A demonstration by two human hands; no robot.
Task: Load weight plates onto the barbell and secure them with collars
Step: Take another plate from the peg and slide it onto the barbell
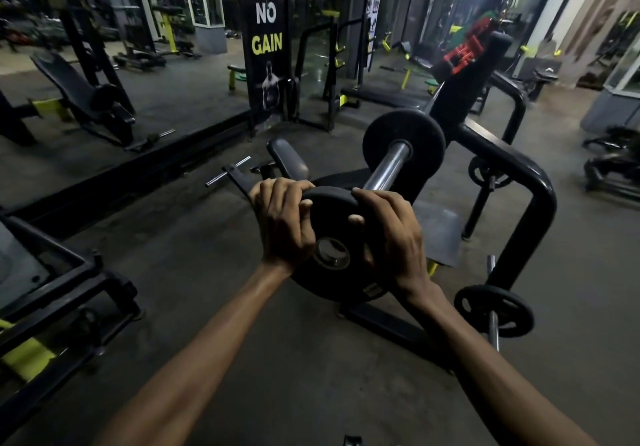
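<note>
You hold the round black rubber weight plate (337,248) upright at the end of the chrome steel barbell sleeve (388,165). Your left hand (282,226) and right hand (391,231) each curl over its upper rim. A second black plate (403,142) already sits further along the sleeve.

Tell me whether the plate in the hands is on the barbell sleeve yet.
Not yet. The held plate is in front of the sleeve end; its centre hole shows empty. Left hand and right hand grip its rim.
</note>
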